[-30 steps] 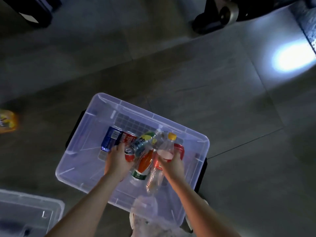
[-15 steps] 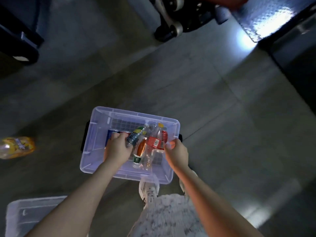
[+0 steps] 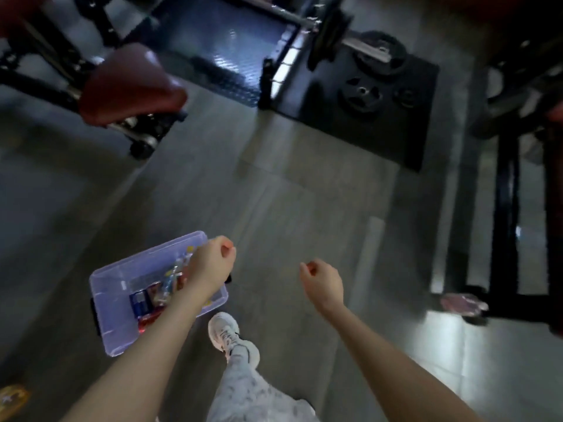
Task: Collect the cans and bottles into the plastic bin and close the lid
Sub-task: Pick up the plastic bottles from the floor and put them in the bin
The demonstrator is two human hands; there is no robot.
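Grey gym floor (image 3: 274, 193), dim. Clear plastic bin (image 3: 106, 287) sat lower left, lid off, with a blue can (image 3: 140, 301) and bottles (image 3: 174, 277) inside, labels too blurred to read. Yellow bottle (image 3: 12, 397) lay bottom-left, another bottle (image 3: 464, 303) by a bench foot on the right. Left hand (image 3: 210, 263) hovered over the bin's right rim, right hand (image 3: 321, 281) over bare floor. Both were curled into fists, empty.

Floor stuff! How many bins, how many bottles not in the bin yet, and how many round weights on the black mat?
Bin: 1
Loose bottles: 2, one yellow, one pinkish and blurry
Weights on the mat: 3
Total: 6
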